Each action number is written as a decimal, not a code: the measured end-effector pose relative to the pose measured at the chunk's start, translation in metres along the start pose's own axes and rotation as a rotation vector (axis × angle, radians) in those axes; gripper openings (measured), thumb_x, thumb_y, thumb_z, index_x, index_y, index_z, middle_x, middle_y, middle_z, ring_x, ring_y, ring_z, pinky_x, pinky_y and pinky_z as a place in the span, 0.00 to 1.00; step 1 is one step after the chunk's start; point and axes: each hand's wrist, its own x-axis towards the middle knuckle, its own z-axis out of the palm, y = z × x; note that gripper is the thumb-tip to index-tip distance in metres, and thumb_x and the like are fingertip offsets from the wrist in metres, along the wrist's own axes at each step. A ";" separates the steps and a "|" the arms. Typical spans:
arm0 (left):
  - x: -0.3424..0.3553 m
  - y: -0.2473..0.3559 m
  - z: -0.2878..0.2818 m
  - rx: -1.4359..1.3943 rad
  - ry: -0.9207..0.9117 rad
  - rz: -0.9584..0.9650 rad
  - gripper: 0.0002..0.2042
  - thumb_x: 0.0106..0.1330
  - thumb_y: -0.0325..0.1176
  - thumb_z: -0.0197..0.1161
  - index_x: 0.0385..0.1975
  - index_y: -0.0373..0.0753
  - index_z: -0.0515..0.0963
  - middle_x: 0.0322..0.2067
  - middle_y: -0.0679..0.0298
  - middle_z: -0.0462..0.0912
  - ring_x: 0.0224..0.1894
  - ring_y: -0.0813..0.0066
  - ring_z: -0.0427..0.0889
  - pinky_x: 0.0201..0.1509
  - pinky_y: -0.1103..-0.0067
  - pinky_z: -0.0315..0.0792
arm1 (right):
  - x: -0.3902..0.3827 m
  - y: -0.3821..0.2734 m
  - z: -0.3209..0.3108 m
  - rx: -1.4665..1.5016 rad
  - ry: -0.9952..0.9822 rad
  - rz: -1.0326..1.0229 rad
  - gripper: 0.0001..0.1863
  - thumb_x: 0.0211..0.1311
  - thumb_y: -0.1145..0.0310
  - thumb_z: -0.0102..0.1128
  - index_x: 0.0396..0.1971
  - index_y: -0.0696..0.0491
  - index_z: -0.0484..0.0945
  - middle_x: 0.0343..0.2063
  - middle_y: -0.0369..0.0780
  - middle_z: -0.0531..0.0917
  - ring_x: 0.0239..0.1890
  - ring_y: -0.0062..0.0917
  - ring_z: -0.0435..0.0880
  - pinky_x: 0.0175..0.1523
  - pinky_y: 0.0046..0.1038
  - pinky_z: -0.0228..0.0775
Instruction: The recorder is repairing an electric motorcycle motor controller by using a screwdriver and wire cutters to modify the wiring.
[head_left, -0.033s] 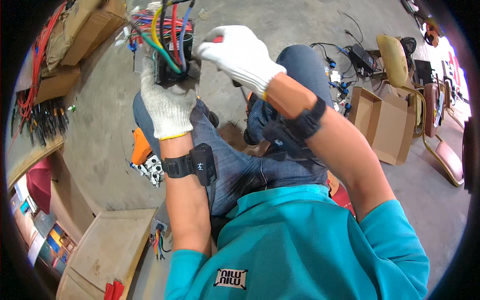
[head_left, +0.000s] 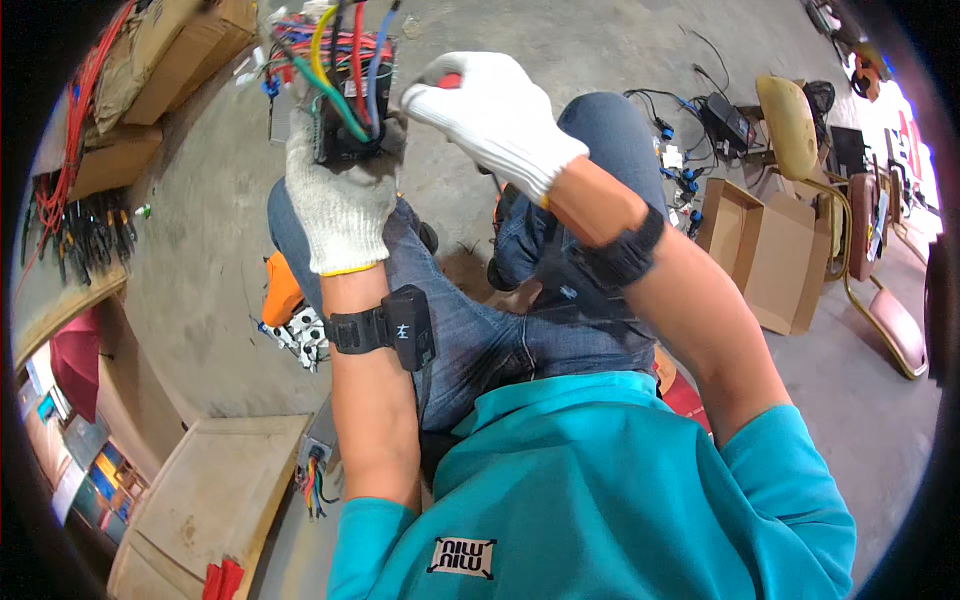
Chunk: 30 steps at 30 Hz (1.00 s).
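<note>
My left hand (head_left: 343,205), in a white knitted glove, is closed round a black box-shaped electrical unit (head_left: 345,143) held over my left knee. Thick wires (head_left: 322,90) in green, yellow, red, blue and black rise from its top. To the right of the unit, and apart from it, is my gloved right hand (head_left: 490,112), with its fingers curled. Between them shows a small red thing (head_left: 451,80); the rest of it is hidden, so its kind cannot be told. Behind the unit lies a bundle of thin red and blue wires (head_left: 300,45).
On the floor at right are an open cardboard box (head_left: 775,255), black cables with adapters (head_left: 725,120) and chairs (head_left: 790,125). At left stand cartons (head_left: 190,65) and a rack of hand tools (head_left: 95,235). An orange thing (head_left: 283,285) lies beside my left leg.
My right hand has shifted slightly to the right, away from the unit. The left hand and the unit have barely moved.
</note>
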 end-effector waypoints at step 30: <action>-0.002 -0.017 0.017 0.089 0.121 0.094 0.25 0.71 0.53 0.61 0.54 0.36 0.78 0.44 0.56 0.85 0.46 0.66 0.87 0.50 0.71 0.85 | -0.029 -0.015 0.015 -0.316 0.053 -0.539 0.10 0.60 0.60 0.71 0.41 0.44 0.87 0.41 0.43 0.83 0.40 0.39 0.87 0.44 0.36 0.81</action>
